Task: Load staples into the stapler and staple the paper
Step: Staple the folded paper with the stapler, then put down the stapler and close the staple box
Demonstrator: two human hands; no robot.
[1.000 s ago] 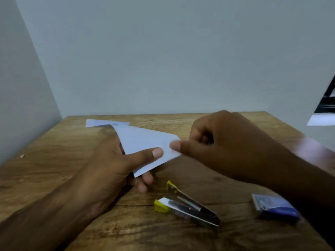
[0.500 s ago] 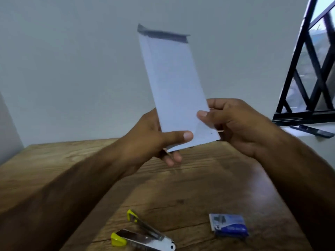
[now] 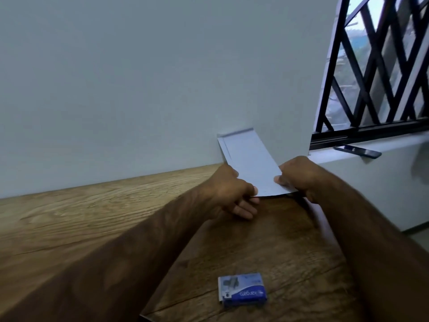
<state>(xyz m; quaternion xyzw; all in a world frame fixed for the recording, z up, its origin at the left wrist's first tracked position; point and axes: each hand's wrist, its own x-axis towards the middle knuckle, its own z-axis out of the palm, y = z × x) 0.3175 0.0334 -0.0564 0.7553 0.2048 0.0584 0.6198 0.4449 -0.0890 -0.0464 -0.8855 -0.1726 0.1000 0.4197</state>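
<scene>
A folded white paper (image 3: 249,162) is held low over the far right part of the wooden table (image 3: 69,217), its far end leaning toward the wall. My left hand (image 3: 232,194) pinches its near left corner. My right hand (image 3: 299,177) grips its near right edge, thumb on top. A blue staple box (image 3: 242,289) lies flat on the table near me, below both hands. The stapler is out of view.
A pale wall runs along the table's far edge. A window with a black diagonal grille (image 3: 380,66) is at the right, above a white sill with a dark handle (image 3: 358,151). The table's right edge drops off beyond my right arm.
The paper went from lying at the table, to being raised upright, to being lowered toward the far right by the wall. The view turned right, and the stapler left the frame.
</scene>
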